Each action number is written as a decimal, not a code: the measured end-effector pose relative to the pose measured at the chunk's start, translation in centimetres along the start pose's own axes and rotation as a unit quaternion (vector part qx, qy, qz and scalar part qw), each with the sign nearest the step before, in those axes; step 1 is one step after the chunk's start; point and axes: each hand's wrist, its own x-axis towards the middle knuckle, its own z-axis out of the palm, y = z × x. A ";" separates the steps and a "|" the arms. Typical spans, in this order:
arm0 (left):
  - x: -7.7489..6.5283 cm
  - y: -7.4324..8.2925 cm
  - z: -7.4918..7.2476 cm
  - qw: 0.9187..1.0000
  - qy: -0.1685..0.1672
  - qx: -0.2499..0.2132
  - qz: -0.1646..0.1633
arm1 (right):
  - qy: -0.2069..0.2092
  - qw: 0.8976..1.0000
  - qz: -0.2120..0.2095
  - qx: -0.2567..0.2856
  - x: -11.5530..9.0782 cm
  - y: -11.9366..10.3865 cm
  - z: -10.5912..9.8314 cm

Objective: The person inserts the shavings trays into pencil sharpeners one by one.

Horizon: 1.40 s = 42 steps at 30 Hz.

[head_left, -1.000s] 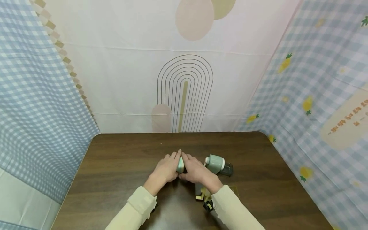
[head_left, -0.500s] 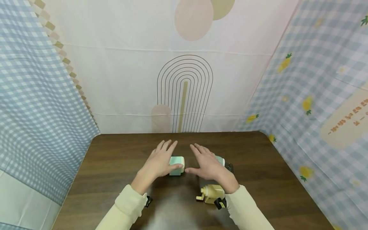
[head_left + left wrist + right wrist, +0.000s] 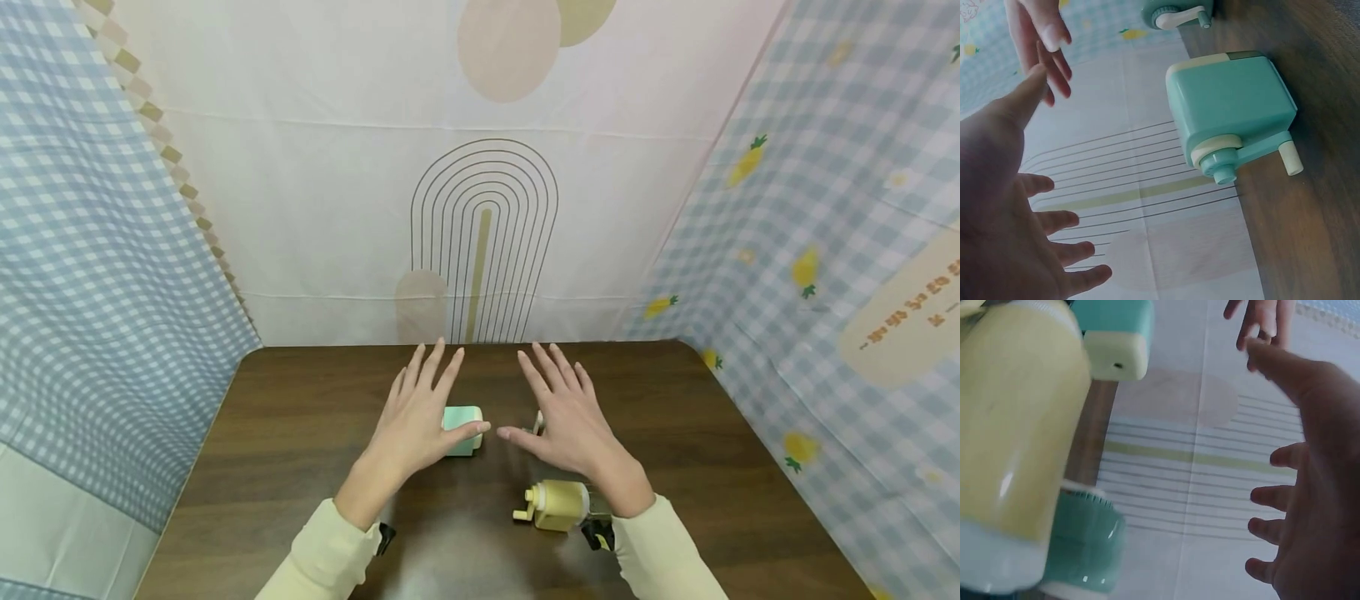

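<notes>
My left hand point(image 3: 411, 423) hovers over the table with fingers spread and holds nothing. Its thumb overlaps a mint-green crank pencil sharpener point(image 3: 461, 417), whose cream-tipped handle shows in the left wrist view. My right hand point(image 3: 576, 423), also spread and holding nothing, is level with the left and apart from it. Behind it a grey-green pencil sharpener point(image 3: 1088, 540) is mostly hidden in the head view. A yellow crank pencil sharpener point(image 3: 561, 505) lies nearer to me, below the right hand, its far end partly covered by the wrist.
The dark wooden table point(image 3: 315, 392) ends at a white patterned cloth point(image 3: 337, 233) at the back. Checked cloths hang at the left point(image 3: 150, 275) and right point(image 3: 765, 275). A black wrist strap piece point(image 3: 598, 533) shows beside the right sleeve.
Both hands, at first together round the mint-green sharpener, have let go, drawn apart and spread their fingers. The mint-green and yellow sharpeners now show more fully.
</notes>
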 end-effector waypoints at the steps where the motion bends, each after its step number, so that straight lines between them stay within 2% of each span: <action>1: 0.0 0.1 0.0 1.000 0.000 -0.003 -0.002 | 0.008 1.000 0.001 -0.002 -0.1 0.2 0.0; 6: -0.1 0.3 0.3 1.000 -0.002 -0.020 -0.009 | 0.021 1.000 0.009 -0.003 -0.7 1.1 0.1; 16: 0.1 0.8 0.9 1.000 -0.001 -0.022 -0.009 | 0.018 0.999 0.021 0.028 -1.5 2.3 -0.3; 26: -0.2 2.2 1.9 0.999 -0.033 -0.032 -0.014 | 0.012 0.996 0.029 0.081 -2.3 2.9 -0.8; 33: -0.4 3.7 2.9 0.998 -0.048 -0.050 0.000 | 0.003 0.995 0.027 0.098 -3.6 3.7 -0.9; 38: -0.4 4.5 3.4 0.996 -0.068 -0.054 0.007 | -0.003 0.992 0.040 0.117 -4.9 4.3 -0.8; 42: -0.4 5.1 3.7 0.994 -0.084 -0.068 0.027 | -0.009 0.991 0.054 0.126 -5.9 4.8 -0.8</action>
